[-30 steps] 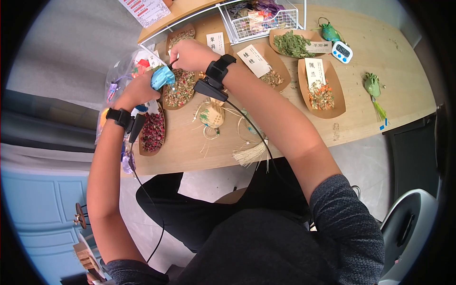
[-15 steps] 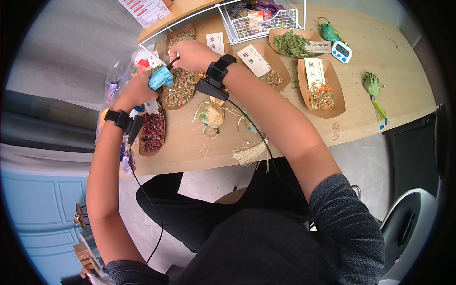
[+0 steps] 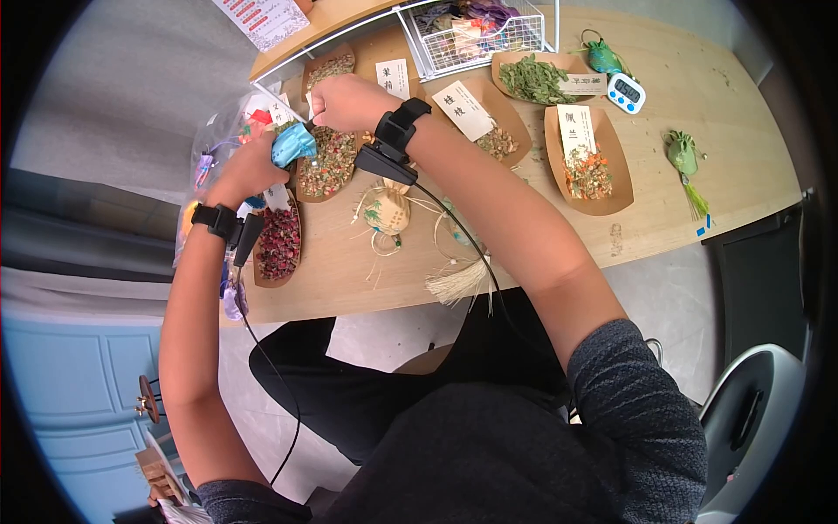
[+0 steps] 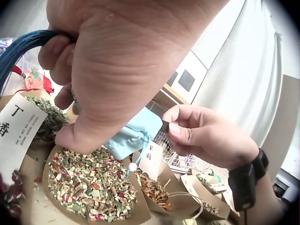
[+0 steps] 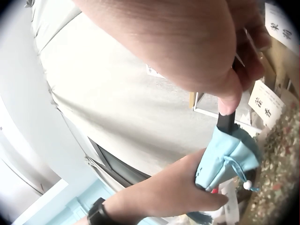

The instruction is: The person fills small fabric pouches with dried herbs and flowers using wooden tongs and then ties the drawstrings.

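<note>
My left hand (image 3: pixel 249 168) grips a light-blue drawstring pouch (image 5: pixel 229 157) with a white bead on its cord. A dark-blue tassel (image 4: pixel 23 47) trails from the same hand in the left wrist view. The right hand (image 3: pixel 351 105) pinches a slim tool with a flat black part (image 5: pixel 226 123), which goes down into the pouch's mouth. Its far end is hidden inside. Below the pouch lies a paper tray of mixed dried herbs (image 4: pixel 93 187). Close by the left wrist is a tray of dark red dried buds (image 3: pixel 279 244).
More labelled herb trays (image 3: pixel 602 188) spread to the right. A white wire drawer (image 3: pixel 484 44) stands at the back, near a timer (image 3: pixel 626 93). A beige pouch (image 3: pixel 390 210) and a green pouch (image 3: pixel 683 155) lie on the table. A clear plastic bag (image 3: pixel 209 144) sits far left.
The pouch has tipped slightly leftward in my left hand. The black part of the tool has moved lower, closer into the pouch's mouth. The trays stay where they were.
</note>
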### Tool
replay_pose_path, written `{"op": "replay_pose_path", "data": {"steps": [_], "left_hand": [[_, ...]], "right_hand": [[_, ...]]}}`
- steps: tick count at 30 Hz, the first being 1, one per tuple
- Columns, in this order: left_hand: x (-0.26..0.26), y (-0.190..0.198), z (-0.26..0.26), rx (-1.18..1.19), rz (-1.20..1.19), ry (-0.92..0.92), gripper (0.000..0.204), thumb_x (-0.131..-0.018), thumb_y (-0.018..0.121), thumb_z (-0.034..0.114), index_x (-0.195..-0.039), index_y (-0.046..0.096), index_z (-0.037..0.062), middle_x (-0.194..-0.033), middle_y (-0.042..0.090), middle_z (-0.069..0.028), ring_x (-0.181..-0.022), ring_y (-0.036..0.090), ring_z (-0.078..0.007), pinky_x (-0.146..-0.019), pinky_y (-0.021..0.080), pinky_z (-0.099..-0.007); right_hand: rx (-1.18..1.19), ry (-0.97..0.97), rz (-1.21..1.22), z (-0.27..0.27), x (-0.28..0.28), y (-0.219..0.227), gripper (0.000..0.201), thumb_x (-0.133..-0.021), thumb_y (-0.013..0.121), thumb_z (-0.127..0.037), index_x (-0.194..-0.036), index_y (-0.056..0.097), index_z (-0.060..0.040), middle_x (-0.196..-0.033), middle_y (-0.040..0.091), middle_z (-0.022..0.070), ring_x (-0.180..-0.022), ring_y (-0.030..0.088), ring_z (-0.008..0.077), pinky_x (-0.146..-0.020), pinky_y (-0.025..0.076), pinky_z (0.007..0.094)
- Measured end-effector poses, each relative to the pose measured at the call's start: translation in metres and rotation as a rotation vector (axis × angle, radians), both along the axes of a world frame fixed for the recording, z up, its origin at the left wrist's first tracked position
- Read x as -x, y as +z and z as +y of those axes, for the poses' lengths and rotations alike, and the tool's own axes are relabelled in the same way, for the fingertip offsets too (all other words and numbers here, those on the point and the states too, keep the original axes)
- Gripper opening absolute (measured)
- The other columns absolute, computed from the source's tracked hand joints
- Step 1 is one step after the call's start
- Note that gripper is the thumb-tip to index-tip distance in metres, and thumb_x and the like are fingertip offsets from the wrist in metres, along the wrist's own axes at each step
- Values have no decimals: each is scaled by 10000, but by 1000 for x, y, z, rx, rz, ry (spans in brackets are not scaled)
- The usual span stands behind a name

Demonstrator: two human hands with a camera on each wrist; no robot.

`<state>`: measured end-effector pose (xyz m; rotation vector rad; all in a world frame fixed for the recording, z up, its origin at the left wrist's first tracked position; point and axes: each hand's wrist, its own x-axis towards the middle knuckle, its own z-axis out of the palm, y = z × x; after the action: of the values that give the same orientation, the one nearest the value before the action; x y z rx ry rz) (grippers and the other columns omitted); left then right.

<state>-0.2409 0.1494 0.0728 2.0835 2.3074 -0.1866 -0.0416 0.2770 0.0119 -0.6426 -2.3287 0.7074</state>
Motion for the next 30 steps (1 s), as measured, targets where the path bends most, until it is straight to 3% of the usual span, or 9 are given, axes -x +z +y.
{"op": "replay_pose_path", "data": {"steps": [1,7,9,16,19,22,25,28,30], "left_hand": [[-1,0,0,-2,-7,-1,565,-665,772,187,-1164,606,-20,-991,704,-307,-967,688,-472,-833,546,-510],[2,-3,2,-51,-22,-49,674,-676,775,160,-1281,529,-6,-992,668,-338,-972,657,-506,-811,524,-506],[0,-1,2,-72,-11,-47,669,-674,776,154,-1277,536,-7,-1009,676,-331,-985,663,-495,-826,526,-507],[0,1,-2,-94,-19,-32,668,-676,772,143,-1293,555,5,-1062,691,-313,-1018,673,-470,-862,528,-513],[-3,2,-5,-93,-18,-25,672,-678,775,140,-1299,553,12,-1062,693,-307,-1018,673,-471,-860,528,-513],[-2,1,-5,-106,-5,-31,672,-680,779,136,-1300,549,15,-1058,694,-304,-1017,674,-469,-857,529,-513],[-1,0,-4,-118,12,-42,662,-686,780,128,-1295,548,15,-1061,694,-299,-1017,674,-466,-856,530,-513],[-1,0,-5,-120,17,-58,643,-691,776,114,-1284,550,13,-1076,691,-293,-1017,674,-465,-855,530,-516],[-3,2,-6,-117,12,-63,633,-693,771,102,-1279,550,12,-1092,688,-290,-1020,672,-466,-857,530,-519]], "right_hand": [[-10,63,100,-1,-1,2,371,-1000,591,-373,-1040,754,-43,-988,752,184,-947,709,405,-821,559,474],[90,-111,-134,-7,-1,11,328,-994,625,-293,-954,760,3,-970,757,185,-878,706,388,-804,546,472],[38,29,-173,3,7,2,316,-990,645,-276,-931,761,13,-924,754,179,-825,705,338,-786,543,449],[372,197,224,7,13,-13,332,-990,670,-301,-928,767,9,-777,742,105,-718,637,173,-728,519,351],[80,99,-61,12,9,-4,398,-956,597,-383,-907,773,-29,-784,744,152,-808,710,351,-797,553,439],[357,84,-67,12,9,0,263,-974,698,-287,-947,772,-36,-746,718,91,-767,647,178,-751,510,346],[288,100,-151,14,9,-1,185,-948,730,-225,-950,769,-44,-801,737,97,-796,668,185,-772,514,343],[493,257,138,17,15,-16,137,-926,751,-167,-946,769,-33,-861,745,97,-812,679,193,-773,518,342],[389,182,114,17,11,-15,101,-889,746,-149,-931,784,-66,-849,763,96,-831,715,221,-775,549,362]]}}
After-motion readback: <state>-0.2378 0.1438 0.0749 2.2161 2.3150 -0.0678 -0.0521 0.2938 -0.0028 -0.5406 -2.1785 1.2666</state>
